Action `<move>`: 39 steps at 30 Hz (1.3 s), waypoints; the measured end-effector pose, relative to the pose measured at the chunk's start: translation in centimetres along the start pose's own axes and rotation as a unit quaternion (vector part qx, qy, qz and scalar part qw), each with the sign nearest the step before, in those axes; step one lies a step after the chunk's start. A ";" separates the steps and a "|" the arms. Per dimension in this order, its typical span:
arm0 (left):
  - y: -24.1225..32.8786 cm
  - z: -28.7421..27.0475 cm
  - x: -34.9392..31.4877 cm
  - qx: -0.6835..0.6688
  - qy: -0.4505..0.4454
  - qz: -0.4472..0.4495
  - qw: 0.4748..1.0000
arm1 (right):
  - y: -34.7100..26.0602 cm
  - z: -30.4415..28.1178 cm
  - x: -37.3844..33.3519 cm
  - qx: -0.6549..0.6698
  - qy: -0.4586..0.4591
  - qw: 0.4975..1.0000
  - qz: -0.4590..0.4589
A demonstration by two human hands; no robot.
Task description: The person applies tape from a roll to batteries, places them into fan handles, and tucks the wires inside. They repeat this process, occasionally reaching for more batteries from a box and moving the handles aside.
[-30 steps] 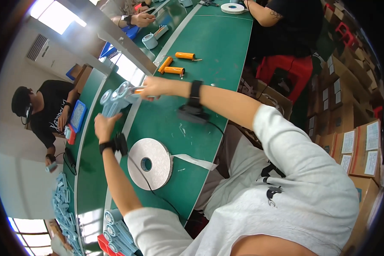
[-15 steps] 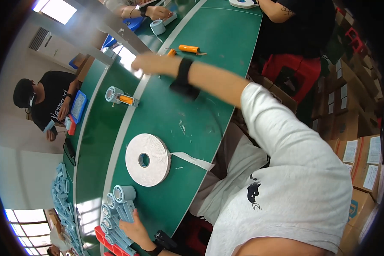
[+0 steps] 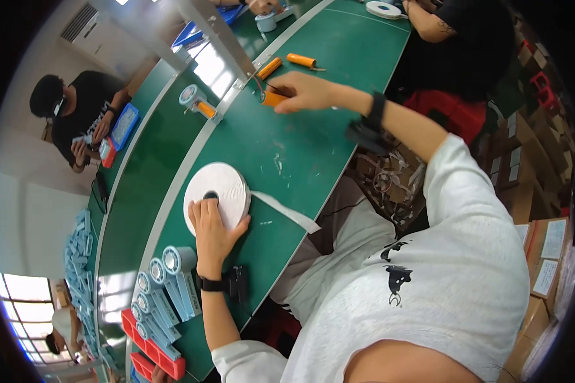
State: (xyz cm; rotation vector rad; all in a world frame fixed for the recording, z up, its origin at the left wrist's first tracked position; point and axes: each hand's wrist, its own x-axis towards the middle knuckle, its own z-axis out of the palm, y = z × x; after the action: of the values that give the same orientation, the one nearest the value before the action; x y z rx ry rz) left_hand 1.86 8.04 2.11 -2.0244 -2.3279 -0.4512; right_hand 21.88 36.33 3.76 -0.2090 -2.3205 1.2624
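Fingers of your right hand (image 3: 310, 91) are closed on one orange cylindrical battery (image 3: 273, 99), thumb and fingertips at its near end. Thin leads show at the far end. The battery is above the green worktable (image 3: 326, 137), near the pale metal edge strip (image 3: 176, 217).

Fingers of your left hand (image 3: 214, 239) lie close together across the white tape roll (image 3: 233, 185), tips at the hub opening, with the thumb apart near the rim. Whether they grip the roll cannot be told. A loose tape end (image 3: 287, 214) runs from the roll to the table's near edge.

Changes: half a second ago, your left hand was at the light-blue housings (image 3: 182, 287); it is now on the roll. Your right hand, then blurred beside the upright post (image 3: 220, 41), now holds the battery. One second ago, three batteries lay on the table; two loose batteries (image 3: 301, 60) now lie there, beyond your right hand.

One separate light-blue housing (image 3: 190, 96), in your hands one second ago, lies on its side by the strip with an orange battery (image 3: 206, 109) in its handle. The grouped housings stand beside a red holder (image 3: 153, 351).
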 end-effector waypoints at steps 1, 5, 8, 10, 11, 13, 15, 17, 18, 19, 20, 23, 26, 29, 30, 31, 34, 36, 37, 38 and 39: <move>-0.2 -0.2 -0.2 0.011 0.037 0.001 0.999 | -1.4 2.1 -1.4 0.110 0.014 0.991 0.070; 1.5 -1.7 -0.9 -0.011 0.141 -0.023 0.990 | -6.5 10.9 -4.1 0.301 -0.024 0.929 0.215; 1.4 -1.3 -1.3 -0.008 0.192 -0.041 0.981 | -8.2 15.2 -4.5 0.454 0.030 0.870 0.191; 0.9 -1.3 -1.7 0.036 0.236 -0.069 0.969 | -9.3 16.6 -4.5 0.585 0.150 0.787 0.128; 0.5 -1.6 -1.9 0.038 0.234 -0.072 0.969 | -9.5 16.7 -4.9 0.587 0.147 0.786 0.129; -0.3 -3.0 -2.4 -0.088 0.257 -0.166 0.948 | -9.4 16.3 -6.8 0.382 -0.001 0.921 0.080; -1.1 -3.3 -3.3 -0.149 0.270 -0.215 0.927 | -9.7 15.2 -8.3 0.268 -0.081 0.959 0.049; -1.7 -3.2 -4.5 -0.155 0.306 -0.188 0.920 | -11.1 13.2 -8.6 0.157 -0.160 0.968 0.110; -1.8 -3.1 -4.6 -0.162 0.321 -0.170 0.917 | -11.5 12.8 -8.2 0.155 -0.161 0.969 0.109; -1.8 -3.3 -4.9 -0.161 0.323 -0.170 0.917 | -11.8 12.5 -7.5 0.240 -0.081 0.962 0.101; -1.7 -3.6 -5.0 -0.140 0.322 -0.160 0.923 | -12.3 12.2 -6.9 0.320 0.000 0.943 0.092; -1.1 -3.9 -5.2 -0.098 0.314 -0.135 0.935 | -14.0 13.1 -2.2 0.284 0.102 0.953 -0.017; -0.7 -3.7 -5.2 -0.052 0.305 -0.128 0.942 | -15.3 13.1 -0.1 0.125 0.215 0.967 -0.057; -1.5 -3.5 -5.3 -0.040 0.328 -0.126 0.935 | -17.3 9.4 -2.0 0.061 0.227 0.972 -0.017; -2.0 -3.6 -5.5 -0.033 0.339 -0.127 0.932 | -17.1 7.8 -3.3 0.022 0.196 0.980 -0.002; -2.3 -3.8 -5.6 -0.031 0.341 -0.131 0.930 | -16.8 7.5 -3.9 0.024 0.192 0.981 -0.005; -2.7 -4.1 -5.4 -0.051 0.393 -0.099 0.913 | -15.9 7.3 -5.1 0.206 0.129 0.969 -0.032; -2.4 -3.8 -5.2 -0.042 0.390 -0.085 0.916 | -16.4 9.1 -3.4 0.166 0.127 0.977 -0.045; -2.2 -3.8 -5.3 -0.029 0.387 -0.073 0.919 | -16.8 10.4 -2.2 0.129 0.122 0.982 -0.059; -2.2 -3.6 -5.4 -0.012 0.385 -0.066 0.921 | -16.9 12.2 -1.2 0.162 0.125 0.977 -0.061; -2.3 -3.6 -5.6 -0.010 0.385 -0.070 0.920 | -16.8 14.1 -0.1 0.197 0.128 0.970 -0.064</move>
State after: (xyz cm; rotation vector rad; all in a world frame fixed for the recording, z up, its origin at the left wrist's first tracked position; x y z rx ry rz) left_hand -0.15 1.49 3.96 -1.3122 -1.9461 -1.0478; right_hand 16.74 16.29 11.07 -0.0789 -1.7964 1.5017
